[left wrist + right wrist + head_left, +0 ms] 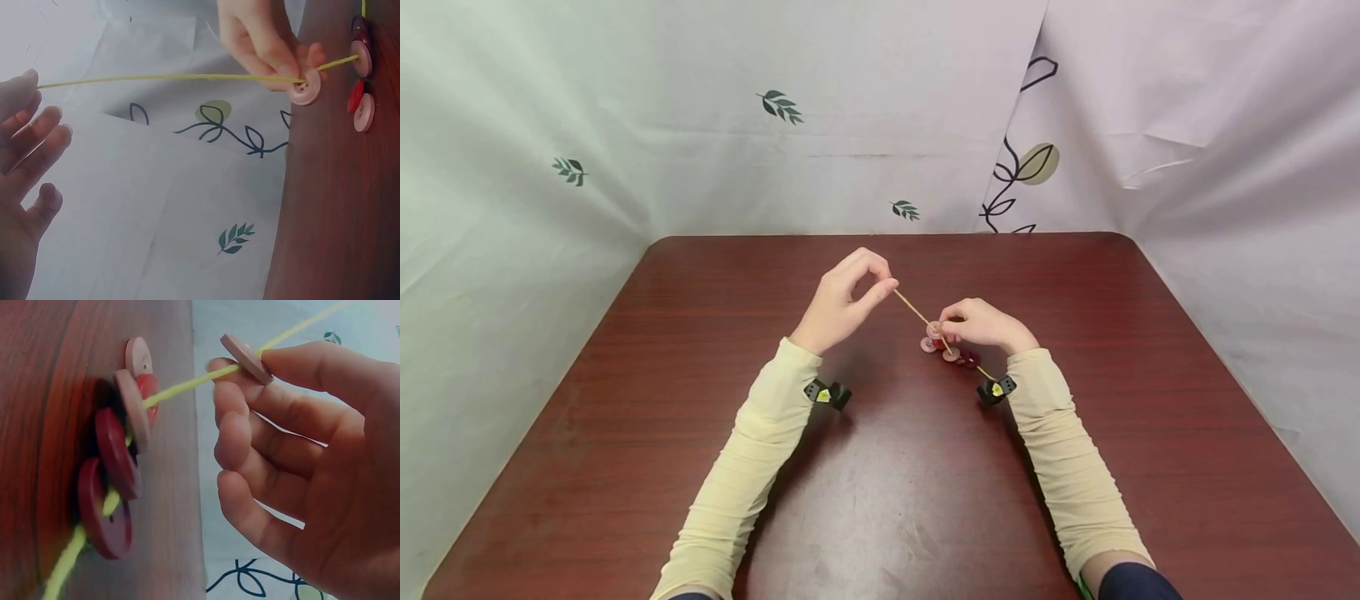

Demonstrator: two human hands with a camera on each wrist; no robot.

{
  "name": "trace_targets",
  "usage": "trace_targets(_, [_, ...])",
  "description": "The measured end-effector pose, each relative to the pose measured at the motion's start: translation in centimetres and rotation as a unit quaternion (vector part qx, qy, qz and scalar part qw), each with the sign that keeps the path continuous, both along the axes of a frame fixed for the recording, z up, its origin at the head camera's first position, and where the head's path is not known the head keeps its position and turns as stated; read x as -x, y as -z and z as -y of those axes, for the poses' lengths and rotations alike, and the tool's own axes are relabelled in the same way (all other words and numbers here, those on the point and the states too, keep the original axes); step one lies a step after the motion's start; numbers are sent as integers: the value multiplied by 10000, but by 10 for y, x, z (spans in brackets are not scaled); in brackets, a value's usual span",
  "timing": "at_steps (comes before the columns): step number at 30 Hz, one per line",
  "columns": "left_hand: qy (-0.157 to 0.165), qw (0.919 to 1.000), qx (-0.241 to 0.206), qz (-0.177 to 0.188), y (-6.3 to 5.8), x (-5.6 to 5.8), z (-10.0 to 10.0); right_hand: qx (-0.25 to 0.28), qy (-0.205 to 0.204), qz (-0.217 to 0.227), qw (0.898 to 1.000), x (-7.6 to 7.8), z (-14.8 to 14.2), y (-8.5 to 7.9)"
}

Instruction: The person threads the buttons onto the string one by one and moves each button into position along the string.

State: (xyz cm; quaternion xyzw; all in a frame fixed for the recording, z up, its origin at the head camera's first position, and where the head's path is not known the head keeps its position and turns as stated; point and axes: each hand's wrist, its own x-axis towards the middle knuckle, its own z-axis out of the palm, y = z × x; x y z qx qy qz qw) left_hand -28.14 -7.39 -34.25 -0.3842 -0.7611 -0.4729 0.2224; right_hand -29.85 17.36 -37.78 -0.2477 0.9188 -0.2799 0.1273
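Observation:
My left hand (pixel 848 302) is raised over the table and pinches a yellow cord (pixel 912 307) between thumb and fingertips. From there the cord runs taut down to the right hand (pixel 988 323), whose thumb and index finger pinch a pink button (pixel 247 359). The cord passes through this button. Lower along the same cord hang another pink button (pixel 132 409) and two dark red buttons, the nearer one (pixel 103 509) largest in the right wrist view. Beside them lie a bright red button (pixel 355 95) and a pale pink button (pixel 364 113), apparently off the cord.
The brown wooden table (pixel 880 467) spreads under both hands. White cloth (pixel 865 67) with leaf prints hangs behind and along its sides. A small black camera (pixel 829 393) is strapped to the left wrist, another (pixel 995 390) to the right.

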Motion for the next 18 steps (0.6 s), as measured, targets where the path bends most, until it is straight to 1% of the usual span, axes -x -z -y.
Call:
trace_targets(5, [-6,10000,19,-36,-1,0,2,39,17,50,10000,1,-3,2])
trace_targets(8, [-11,10000,68,21,-2,0,2,-7,24,59,10000,1,-4,4])
trace_targets(14, [-211,9992,342,-18,-4,0,6,-231,19,77,9997,2,-6,7])
trace_targets(18, [-220,9993,290,-84,-5,-1,8,-280,-41,250,9993,1,-7,7])
